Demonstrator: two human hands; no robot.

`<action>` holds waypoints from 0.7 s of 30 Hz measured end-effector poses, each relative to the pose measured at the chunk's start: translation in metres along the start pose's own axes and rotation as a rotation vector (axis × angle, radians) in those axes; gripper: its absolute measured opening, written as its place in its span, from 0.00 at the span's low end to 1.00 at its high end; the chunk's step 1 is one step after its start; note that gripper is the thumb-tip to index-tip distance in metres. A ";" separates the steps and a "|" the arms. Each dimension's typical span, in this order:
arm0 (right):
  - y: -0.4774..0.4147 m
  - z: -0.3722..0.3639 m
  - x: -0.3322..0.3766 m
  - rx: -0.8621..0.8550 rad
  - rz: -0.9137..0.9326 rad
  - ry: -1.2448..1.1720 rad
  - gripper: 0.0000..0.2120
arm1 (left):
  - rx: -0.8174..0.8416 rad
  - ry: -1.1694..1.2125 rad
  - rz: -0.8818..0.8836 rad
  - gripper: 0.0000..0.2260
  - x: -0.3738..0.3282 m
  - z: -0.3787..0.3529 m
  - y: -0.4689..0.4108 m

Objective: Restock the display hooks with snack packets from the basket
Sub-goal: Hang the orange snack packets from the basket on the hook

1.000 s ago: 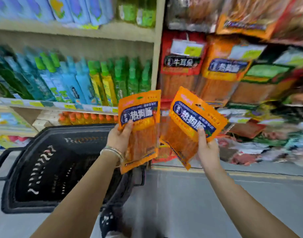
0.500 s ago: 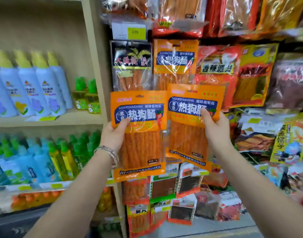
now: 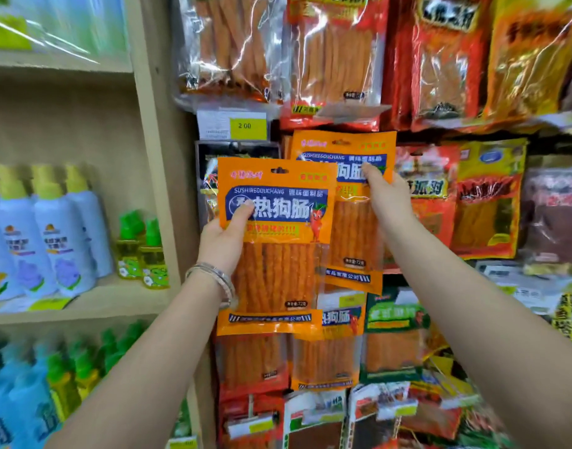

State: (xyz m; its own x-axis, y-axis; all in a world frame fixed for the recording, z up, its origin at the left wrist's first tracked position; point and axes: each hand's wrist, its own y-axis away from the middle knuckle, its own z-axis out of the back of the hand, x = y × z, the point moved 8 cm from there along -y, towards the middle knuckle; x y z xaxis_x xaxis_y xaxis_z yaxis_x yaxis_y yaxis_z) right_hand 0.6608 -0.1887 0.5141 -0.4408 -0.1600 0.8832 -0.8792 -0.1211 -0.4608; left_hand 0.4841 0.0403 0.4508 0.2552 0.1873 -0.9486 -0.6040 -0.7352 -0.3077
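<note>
Fingers point(image 3: 242, 218) of the left hand point(image 3: 221, 244) pinch an orange snack packet point(image 3: 278, 270) by its left side. The right hand point(image 3: 388, 197) grips a second orange packet point(image 3: 343, 147) at one o'clock from the first, up against the hanging packets point(image 3: 485, 202). A yellow price tag point(image 3: 248, 126) sits at eleven o'clock.

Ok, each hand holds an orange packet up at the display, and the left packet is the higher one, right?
No. In the head view the right hand holds the right packet higher; the left packet, in the left hand, sits lower and in front of it.
</note>
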 end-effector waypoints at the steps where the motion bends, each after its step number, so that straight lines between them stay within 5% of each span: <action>1: -0.004 -0.002 0.001 0.002 0.006 0.003 0.07 | 0.007 0.007 -0.001 0.17 0.000 -0.002 -0.003; 14: -0.026 -0.003 -0.011 0.120 0.071 0.017 0.05 | -0.030 -0.027 0.012 0.16 0.003 -0.031 -0.015; 17: -0.024 0.010 -0.008 -0.011 0.199 0.109 0.17 | -0.006 -0.025 -0.003 0.15 0.003 -0.039 -0.013; 21: -0.010 0.015 -0.001 -0.079 0.366 0.144 0.17 | 0.001 -0.079 0.007 0.34 -0.002 -0.049 -0.007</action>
State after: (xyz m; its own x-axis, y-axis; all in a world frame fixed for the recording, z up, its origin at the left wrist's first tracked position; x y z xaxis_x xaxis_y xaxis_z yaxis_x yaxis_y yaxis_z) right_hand 0.6725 -0.2023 0.5162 -0.7434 -0.0392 0.6676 -0.6680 -0.0046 -0.7441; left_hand 0.5250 0.0132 0.4586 0.1906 0.2327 -0.9537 -0.6066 -0.7359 -0.3008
